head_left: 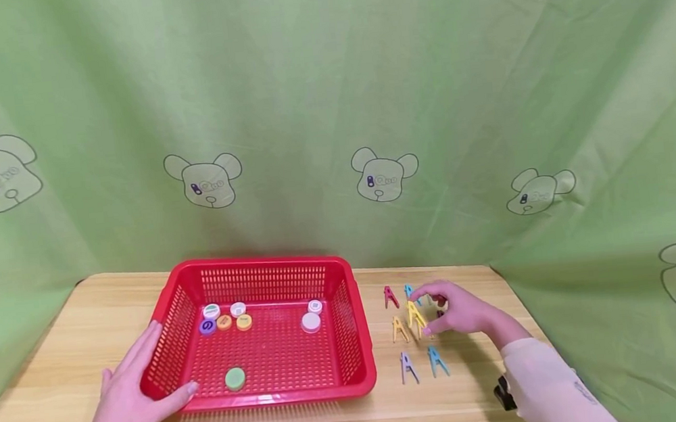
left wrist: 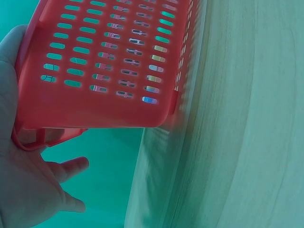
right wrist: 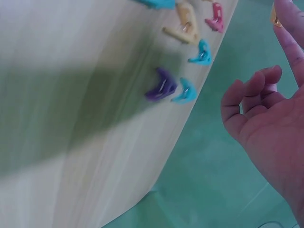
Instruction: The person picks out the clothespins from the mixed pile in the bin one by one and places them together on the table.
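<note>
At the left front corner of a red plastic basket (head_left: pixel 270 398), my left hand (head_left: pixel 125 402) rests on the rim. Its thumb lies along the front edge and its fingers stretch along the left side; the left wrist view shows them spread beside the basket wall (left wrist: pixel 95 111). My right hand (head_left: pixel 459 308) pinches a yellow clothespin (head_left: pixel 414 312) between thumb and finger, above the clothespins on the table. In the right wrist view, only a bit of that clothespin (right wrist: pixel 275 19) shows between the fingertips, and the other fingers curl loosely.
Inside the basket lie several bottle caps, including a green cap (head_left: pixel 234 378) and a pinkish-white cap (head_left: pixel 311 322). Right of it, a red clothespin (head_left: pixel 390 297), a purple clothespin (head_left: pixel 409 367) and a blue clothespin (head_left: pixel 437 361) lie among others. A green curtain (head_left: pixel 290 222) hangs behind the table.
</note>
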The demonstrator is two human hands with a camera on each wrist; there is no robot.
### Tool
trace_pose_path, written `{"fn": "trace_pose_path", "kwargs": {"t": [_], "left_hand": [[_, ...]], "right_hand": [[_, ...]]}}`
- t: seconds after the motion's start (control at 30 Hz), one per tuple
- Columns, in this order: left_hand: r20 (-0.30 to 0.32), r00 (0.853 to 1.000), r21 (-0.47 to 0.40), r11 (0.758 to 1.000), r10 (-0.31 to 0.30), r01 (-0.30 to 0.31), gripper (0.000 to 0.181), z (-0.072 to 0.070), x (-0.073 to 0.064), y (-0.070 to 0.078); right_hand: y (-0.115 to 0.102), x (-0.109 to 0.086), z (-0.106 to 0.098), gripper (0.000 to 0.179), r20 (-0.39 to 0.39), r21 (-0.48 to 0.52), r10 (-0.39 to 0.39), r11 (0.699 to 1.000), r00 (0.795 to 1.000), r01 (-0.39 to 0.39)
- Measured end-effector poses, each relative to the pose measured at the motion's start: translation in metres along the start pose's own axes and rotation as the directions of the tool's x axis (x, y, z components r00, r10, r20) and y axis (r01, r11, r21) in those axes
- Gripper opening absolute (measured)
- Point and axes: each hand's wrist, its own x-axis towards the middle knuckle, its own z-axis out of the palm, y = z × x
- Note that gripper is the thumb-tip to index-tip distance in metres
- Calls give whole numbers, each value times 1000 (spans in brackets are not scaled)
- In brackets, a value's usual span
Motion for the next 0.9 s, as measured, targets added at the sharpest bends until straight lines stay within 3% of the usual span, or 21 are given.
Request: {"fn": "trace_pose_path", "kwargs": {"t": [0.4,0.9], "left_hand": [[18,1000,-1,1000,-16,16,110,-1,0,1],[39,999,9,999,-38,37,111,-1,0,2]], "right_hand": [[24,-31,-6,62,-5,-13,56,998,998,-56],[55,-56,0,65,3,69,150,986,989,-150]]}}
